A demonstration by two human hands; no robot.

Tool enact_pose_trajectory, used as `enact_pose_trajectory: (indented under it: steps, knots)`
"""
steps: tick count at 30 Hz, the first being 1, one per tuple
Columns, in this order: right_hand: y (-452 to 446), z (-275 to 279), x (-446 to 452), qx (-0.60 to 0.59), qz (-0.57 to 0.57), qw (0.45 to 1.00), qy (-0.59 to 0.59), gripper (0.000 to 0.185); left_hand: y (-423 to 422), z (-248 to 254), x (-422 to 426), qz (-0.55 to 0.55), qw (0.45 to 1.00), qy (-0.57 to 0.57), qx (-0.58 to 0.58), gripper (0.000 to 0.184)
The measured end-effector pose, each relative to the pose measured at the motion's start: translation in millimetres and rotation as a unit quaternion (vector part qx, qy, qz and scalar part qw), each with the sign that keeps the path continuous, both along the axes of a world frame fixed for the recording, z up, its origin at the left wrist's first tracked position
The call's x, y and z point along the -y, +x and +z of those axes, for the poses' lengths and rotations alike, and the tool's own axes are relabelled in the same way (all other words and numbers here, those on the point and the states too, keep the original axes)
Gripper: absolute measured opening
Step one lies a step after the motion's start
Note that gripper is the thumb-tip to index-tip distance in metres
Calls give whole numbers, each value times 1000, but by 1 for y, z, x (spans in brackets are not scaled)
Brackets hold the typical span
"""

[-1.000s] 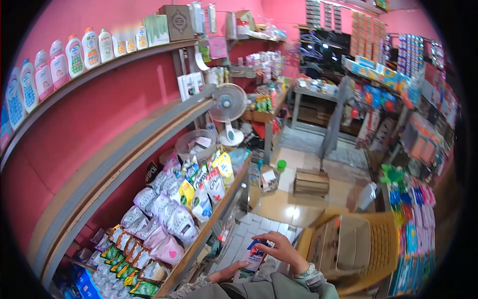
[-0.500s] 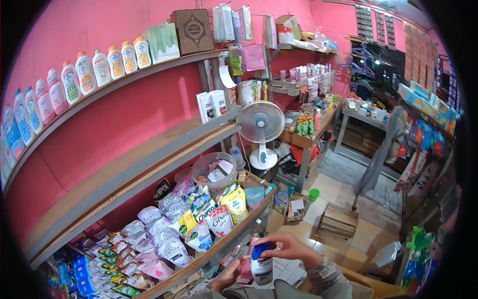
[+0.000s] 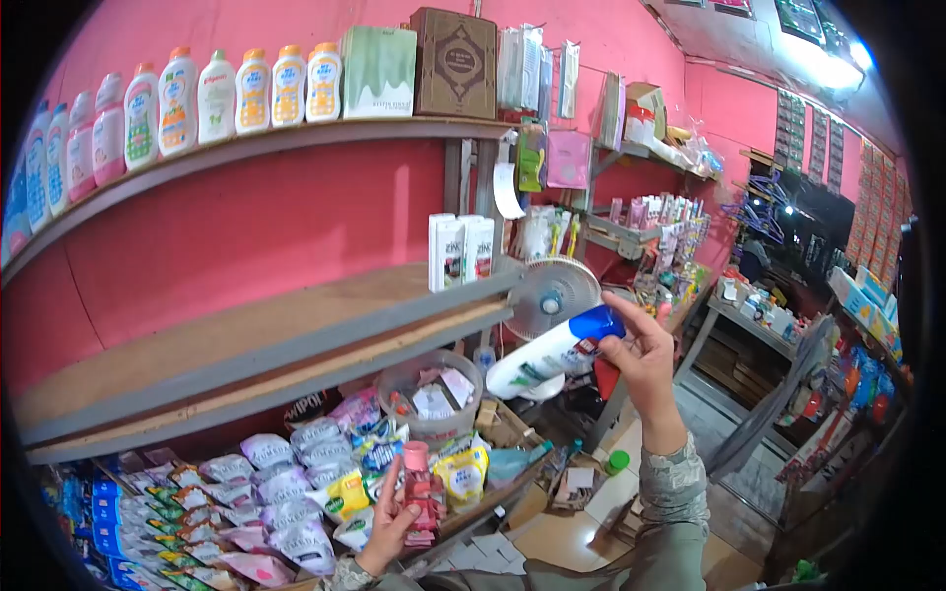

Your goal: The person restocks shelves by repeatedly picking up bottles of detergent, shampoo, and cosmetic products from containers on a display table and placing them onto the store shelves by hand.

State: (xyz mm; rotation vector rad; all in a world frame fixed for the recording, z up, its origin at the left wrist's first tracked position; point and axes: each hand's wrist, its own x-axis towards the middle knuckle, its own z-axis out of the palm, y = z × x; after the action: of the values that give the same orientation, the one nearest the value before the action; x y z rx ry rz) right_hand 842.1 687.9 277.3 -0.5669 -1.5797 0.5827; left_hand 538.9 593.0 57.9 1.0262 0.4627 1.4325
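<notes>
My right fingers [image 3: 636,316] pinch the blue cap of a white bottle [image 3: 552,353], holding it tilted in front of the fan [image 3: 553,287], near the right end of the empty-fronted shelf's grey edge [image 3: 394,333]. My left fingers [image 3: 391,485] grasp a pink bottle [image 3: 418,483], roughly upright, near the front edge of the bench. Beside it lie pouches [image 3: 296,512]; behind it sits a clear tub [image 3: 434,426].

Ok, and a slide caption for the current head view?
Right hand holds a tilted, blue-capped white bottle; left hand holds a pink-capped bottle near assorted pouches.
</notes>
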Motion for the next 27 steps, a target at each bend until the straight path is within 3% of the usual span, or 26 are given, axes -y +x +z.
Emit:
enact_pose_trajectory:
  steps: [1,6,9,10,13,14,15,17,20,27]
  knots:
    - [4,7,-17,-36,41,998,-21,52,2,-2,-9,9,1000,8,-28,78]
    - [-8,62,-104,37,26,994,104,45,12,-15,-48,43,997,-48,-42,51]
    - [-26,80,-169,96,57,982,151,41,31,-15,-63,120,990,-49,-53,50]
    - [-30,87,-187,128,70,984,105,39,38,-15,-66,151,986,-48,-55,50]
    - [-54,94,-244,107,255,959,56,35,57,-16,-78,208,977,-53,-4,52]
    - [-58,95,-260,164,226,956,86,35,63,-17,-84,228,972,-52,8,52]
    - [-61,95,-275,221,195,949,115,36,72,-6,-73,274,946,-167,-45,54]
    - [-69,94,-301,290,210,923,139,38,85,-12,-87,325,934,-145,-25,64]
    - [-79,92,-326,356,194,888,217,39,95,-47,-101,374,915,-147,-26,64]
    - [-86,86,-354,435,127,834,314,40,139,-13,-113,382,912,-149,15,66]
